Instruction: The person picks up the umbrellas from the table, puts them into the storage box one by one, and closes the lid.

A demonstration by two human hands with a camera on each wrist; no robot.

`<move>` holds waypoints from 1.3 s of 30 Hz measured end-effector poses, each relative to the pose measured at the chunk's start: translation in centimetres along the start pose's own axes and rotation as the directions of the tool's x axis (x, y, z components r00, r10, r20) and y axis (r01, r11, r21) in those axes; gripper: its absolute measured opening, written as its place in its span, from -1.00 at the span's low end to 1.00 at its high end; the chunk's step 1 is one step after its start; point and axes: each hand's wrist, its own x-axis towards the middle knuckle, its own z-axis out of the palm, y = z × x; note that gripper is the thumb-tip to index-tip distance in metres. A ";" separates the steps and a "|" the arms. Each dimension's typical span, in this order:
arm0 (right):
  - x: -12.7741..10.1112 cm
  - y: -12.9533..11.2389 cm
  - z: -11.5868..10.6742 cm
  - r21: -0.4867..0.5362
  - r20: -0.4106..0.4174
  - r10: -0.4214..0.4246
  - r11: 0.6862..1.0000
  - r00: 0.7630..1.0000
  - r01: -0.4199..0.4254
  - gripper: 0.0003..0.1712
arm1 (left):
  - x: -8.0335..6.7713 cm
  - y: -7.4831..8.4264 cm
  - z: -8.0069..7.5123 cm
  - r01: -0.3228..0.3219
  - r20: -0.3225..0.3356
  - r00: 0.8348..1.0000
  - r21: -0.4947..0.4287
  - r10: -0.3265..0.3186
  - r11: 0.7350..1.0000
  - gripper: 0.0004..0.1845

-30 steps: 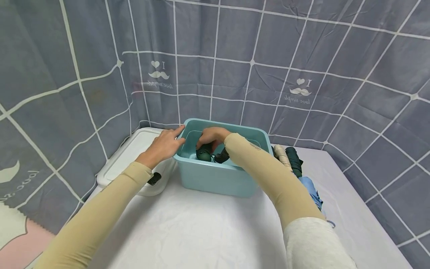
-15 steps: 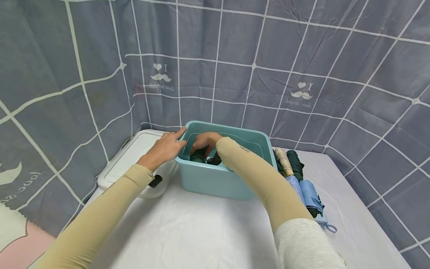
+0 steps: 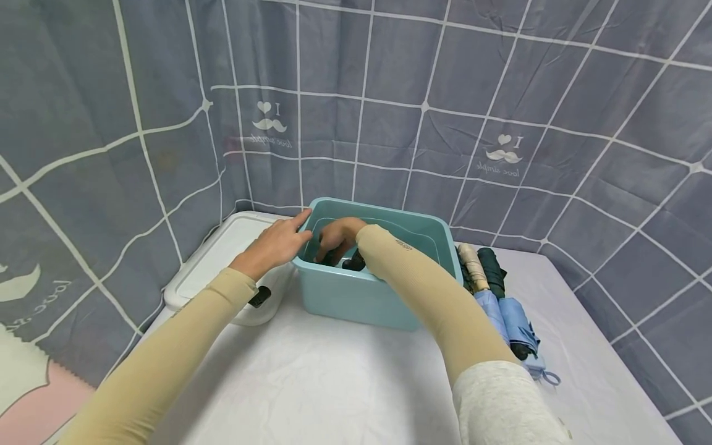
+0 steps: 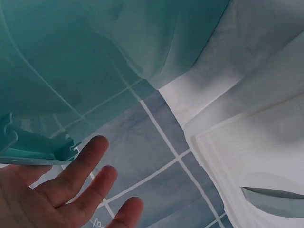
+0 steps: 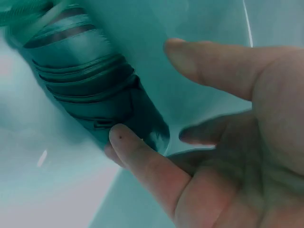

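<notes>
Right hand (image 3: 335, 235) sits inside the teal bin (image 3: 356, 296), fingers (image 5: 142, 166) loosely touching the dark green umbrella (image 5: 90, 90), apparently letting go. Left hand (image 3: 275, 244), fingers straight, steadies the rim. Several folded umbrellas (image 3: 495, 296) wait on the tabletop (image 3: 311, 383).

You wear snug tan arm sleeves (image 3: 167, 352) to the wrists, small print on the right one, under pale grey shirt sleeves (image 3: 506, 405).
</notes>
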 end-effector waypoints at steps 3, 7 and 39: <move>-0.2 0.3 -0.2 -0.010 0.026 0.020 1.000 0.999 -0.020 -0.13 | 0.1 0.2 0.0 -0.004 0.002 1.000 0.004 0.004 1.000 -0.30; -0.4 0.7 -0.5 -0.037 0.037 0.025 0.999 0.999 -0.023 -0.04 | 0.1 0.4 0.1 -0.009 -0.007 1.000 0.024 0.010 1.000 -0.30; -8.5 4.2 -2.5 -0.277 -0.057 -0.161 0.951 0.985 0.139 -0.14 | 0.1 0.5 -0.3 0.025 0.043 0.999 0.062 -0.028 0.998 -0.30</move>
